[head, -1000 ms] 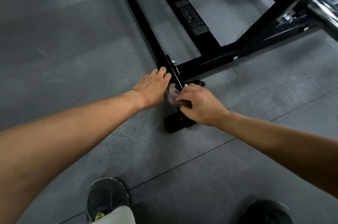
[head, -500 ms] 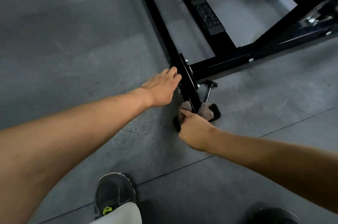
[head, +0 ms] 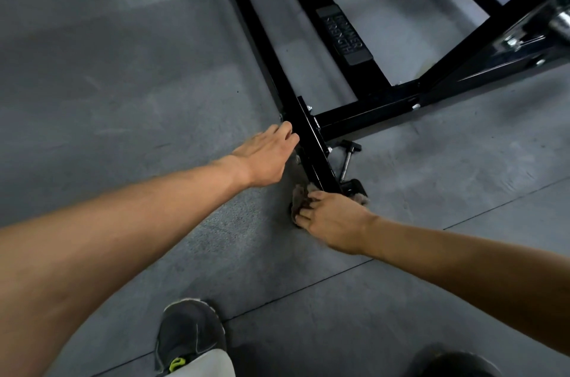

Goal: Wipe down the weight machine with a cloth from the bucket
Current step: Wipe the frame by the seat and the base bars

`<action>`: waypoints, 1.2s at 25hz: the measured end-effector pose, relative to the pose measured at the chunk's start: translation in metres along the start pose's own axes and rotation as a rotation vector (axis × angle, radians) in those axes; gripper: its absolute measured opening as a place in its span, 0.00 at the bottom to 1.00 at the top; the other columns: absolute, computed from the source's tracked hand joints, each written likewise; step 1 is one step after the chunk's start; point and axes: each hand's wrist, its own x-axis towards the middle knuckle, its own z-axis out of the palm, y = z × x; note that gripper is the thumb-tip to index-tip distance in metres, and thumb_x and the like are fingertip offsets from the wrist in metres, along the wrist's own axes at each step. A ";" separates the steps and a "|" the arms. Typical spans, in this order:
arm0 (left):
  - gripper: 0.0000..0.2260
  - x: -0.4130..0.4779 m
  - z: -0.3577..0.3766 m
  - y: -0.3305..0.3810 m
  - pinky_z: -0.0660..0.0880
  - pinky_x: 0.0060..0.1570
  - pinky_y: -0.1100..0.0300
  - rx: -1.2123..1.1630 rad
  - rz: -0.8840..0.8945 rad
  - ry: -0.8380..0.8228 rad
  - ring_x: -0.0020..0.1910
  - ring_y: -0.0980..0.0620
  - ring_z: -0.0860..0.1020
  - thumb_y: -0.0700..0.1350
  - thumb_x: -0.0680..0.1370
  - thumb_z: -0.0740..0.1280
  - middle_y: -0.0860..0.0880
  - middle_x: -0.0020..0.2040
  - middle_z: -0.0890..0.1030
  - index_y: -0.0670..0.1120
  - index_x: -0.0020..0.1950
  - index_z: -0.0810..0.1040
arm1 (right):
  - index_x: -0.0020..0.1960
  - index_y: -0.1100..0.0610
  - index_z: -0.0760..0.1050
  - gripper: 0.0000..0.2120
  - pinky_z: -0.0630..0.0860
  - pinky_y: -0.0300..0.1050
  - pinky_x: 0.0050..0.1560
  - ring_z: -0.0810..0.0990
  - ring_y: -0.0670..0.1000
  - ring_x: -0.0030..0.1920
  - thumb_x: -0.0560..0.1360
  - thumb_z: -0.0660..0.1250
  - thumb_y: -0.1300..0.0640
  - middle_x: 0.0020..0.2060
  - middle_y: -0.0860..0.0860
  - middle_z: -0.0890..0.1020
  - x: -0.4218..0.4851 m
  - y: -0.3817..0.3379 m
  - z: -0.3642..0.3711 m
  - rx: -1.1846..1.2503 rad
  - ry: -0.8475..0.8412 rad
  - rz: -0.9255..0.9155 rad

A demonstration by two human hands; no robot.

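shoes at the bottom edge: grey shoe [head: 191,336] with a yellow-green tab at 6 o'clock, dark shoe [head: 453,364] at 5. both on grey floor [head: 123,99], seam line running across.

right hand [head: 334,222] comes in from 4 o'clock and sits just right of centre. fingers curled, gripping a brownish cloth [head: 299,201]. cloth is bunched and pressed to the low near end of a slanted black bar [head: 311,142], down at floor level. a tuft of it also shows at the hand's far side, by the black rubber foot [head: 354,186].

left hand [head: 268,157] comes in from 8 o'clock. fingers straight and together, holding nothing, tips at the bar's left face just above centre. cannot tell how hard it bears on it.

t-handle pin [head: 350,151] sits just right of the bar, above the foot.

bar belongs to the weight machine [head: 370,117], black tube frame spreading toward 12 and 2 o'clock. at 1 o'clock a flat rail carries a grey label plate [head: 344,37] reading hammer strength. chrome part [head: 563,22] at 2 o'clock, blurred.
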 end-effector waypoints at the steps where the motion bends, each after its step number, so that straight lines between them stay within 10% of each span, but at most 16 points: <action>1: 0.16 0.001 0.000 -0.001 0.76 0.53 0.49 -0.004 -0.005 0.000 0.56 0.44 0.72 0.37 0.75 0.63 0.43 0.61 0.67 0.42 0.63 0.70 | 0.80 0.61 0.61 0.26 0.52 0.53 0.80 0.71 0.57 0.74 0.83 0.55 0.58 0.75 0.57 0.72 0.004 -0.001 0.000 0.035 0.002 0.022; 4: 0.16 0.009 -0.002 -0.002 0.75 0.51 0.50 -0.009 -0.031 0.004 0.57 0.43 0.72 0.37 0.74 0.63 0.43 0.62 0.68 0.42 0.63 0.70 | 0.82 0.63 0.55 0.27 0.54 0.53 0.81 0.66 0.59 0.77 0.84 0.53 0.58 0.79 0.59 0.64 0.020 -0.007 -0.002 0.081 -0.010 0.102; 10: 0.16 0.022 -0.008 -0.001 0.76 0.51 0.47 -0.011 -0.023 0.042 0.55 0.43 0.72 0.36 0.73 0.62 0.43 0.61 0.68 0.42 0.61 0.71 | 0.66 0.57 0.76 0.16 0.67 0.58 0.73 0.80 0.58 0.62 0.80 0.60 0.60 0.60 0.53 0.82 0.007 0.003 0.001 0.134 0.005 -0.083; 16: 0.17 0.025 -0.006 0.001 0.75 0.50 0.48 -0.014 -0.035 0.038 0.55 0.44 0.72 0.36 0.73 0.62 0.43 0.61 0.68 0.42 0.61 0.70 | 0.76 0.55 0.69 0.21 0.63 0.56 0.75 0.71 0.57 0.73 0.85 0.52 0.57 0.76 0.49 0.71 0.021 -0.005 0.006 0.162 -0.019 -0.009; 20: 0.18 0.028 -0.009 0.005 0.75 0.49 0.50 -0.003 -0.018 0.051 0.55 0.45 0.72 0.36 0.73 0.62 0.44 0.62 0.68 0.43 0.63 0.70 | 0.66 0.57 0.78 0.16 0.75 0.51 0.63 0.76 0.56 0.63 0.82 0.57 0.62 0.65 0.50 0.78 0.017 0.001 0.003 0.225 0.002 -0.069; 27: 0.16 0.036 -0.012 -0.012 0.74 0.53 0.48 -0.174 -0.195 0.073 0.58 0.40 0.73 0.37 0.75 0.62 0.42 0.62 0.68 0.42 0.63 0.71 | 0.45 0.60 0.81 0.05 0.73 0.50 0.46 0.71 0.53 0.44 0.73 0.65 0.64 0.43 0.54 0.80 0.023 0.060 -0.020 0.379 0.697 0.274; 30: 0.14 0.049 -0.024 -0.019 0.69 0.49 0.49 -0.356 -0.336 0.149 0.53 0.37 0.74 0.39 0.76 0.64 0.39 0.61 0.68 0.40 0.61 0.71 | 0.55 0.62 0.81 0.13 0.74 0.48 0.54 0.73 0.53 0.52 0.73 0.64 0.67 0.53 0.55 0.81 0.034 0.093 -0.045 0.554 0.922 0.537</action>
